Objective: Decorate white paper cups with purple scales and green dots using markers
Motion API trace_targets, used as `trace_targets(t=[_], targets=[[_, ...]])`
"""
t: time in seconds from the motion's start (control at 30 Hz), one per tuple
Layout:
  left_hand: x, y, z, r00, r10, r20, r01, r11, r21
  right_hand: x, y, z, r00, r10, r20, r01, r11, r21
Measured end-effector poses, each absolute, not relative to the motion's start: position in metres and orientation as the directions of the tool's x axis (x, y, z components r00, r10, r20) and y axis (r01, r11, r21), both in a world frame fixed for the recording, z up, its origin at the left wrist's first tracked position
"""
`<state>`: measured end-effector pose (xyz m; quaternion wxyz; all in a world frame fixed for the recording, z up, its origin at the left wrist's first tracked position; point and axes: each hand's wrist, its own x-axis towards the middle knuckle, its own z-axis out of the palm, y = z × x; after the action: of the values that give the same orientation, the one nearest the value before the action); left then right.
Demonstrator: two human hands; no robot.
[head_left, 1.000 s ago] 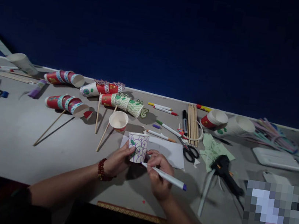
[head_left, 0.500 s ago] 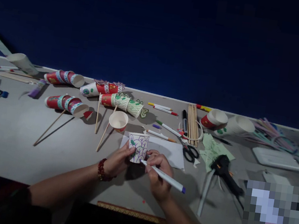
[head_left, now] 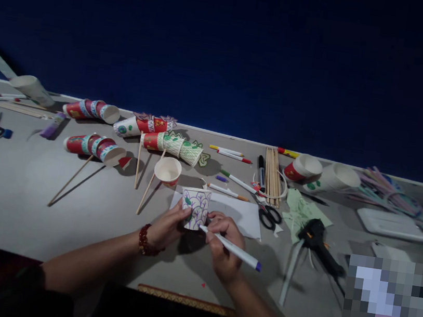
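A small white paper cup with purple scale lines and green spots stands upside down near the table's front. My left hand, with a red bead bracelet at the wrist, is closed round the cup's left side. My right hand grips a white marker with a purple end; its tip touches the cup's lower right edge. A white sheet of paper lies under and behind the cup.
Behind stand an open paper cup, decorated cup chains on sticks, loose markers, a bundle of sticks, scissors, a black glue gun, stacked cups and straws.
The marker tip has shifted slightly along the cup's lower edge and the pen's angle has dropped a little. The left hand and cup have stayed still.
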<state>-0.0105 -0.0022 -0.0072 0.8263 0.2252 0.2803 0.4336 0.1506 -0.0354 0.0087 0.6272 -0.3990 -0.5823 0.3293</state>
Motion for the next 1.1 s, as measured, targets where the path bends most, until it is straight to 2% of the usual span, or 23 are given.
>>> trace_targets(t=[0.6, 0.9, 1.1], targets=[[-0.0118, -0.0015, -0.0070, 0.453, 0.837, -0.307, -0.597, 0.540, 0.593, 0.1517, -0.0344, 0.0134, 0.107, 0.875, 0.472, 0.043, 0.471, -0.881], [-0.0103, -0.0026, -0.0024, 0.469, 0.839, -0.276, -0.585, 0.529, 0.615, 0.1496, -0.0354, 0.0097, 0.184, 0.887, 0.423, -0.057, 0.439, -0.897], [-0.0113, -0.0022, -0.0068, 0.460, 0.837, -0.298, -0.572, 0.535, 0.622, 0.1515, -0.0362, 0.0078, 0.185, 0.899, 0.396, -0.016, 0.406, -0.914]])
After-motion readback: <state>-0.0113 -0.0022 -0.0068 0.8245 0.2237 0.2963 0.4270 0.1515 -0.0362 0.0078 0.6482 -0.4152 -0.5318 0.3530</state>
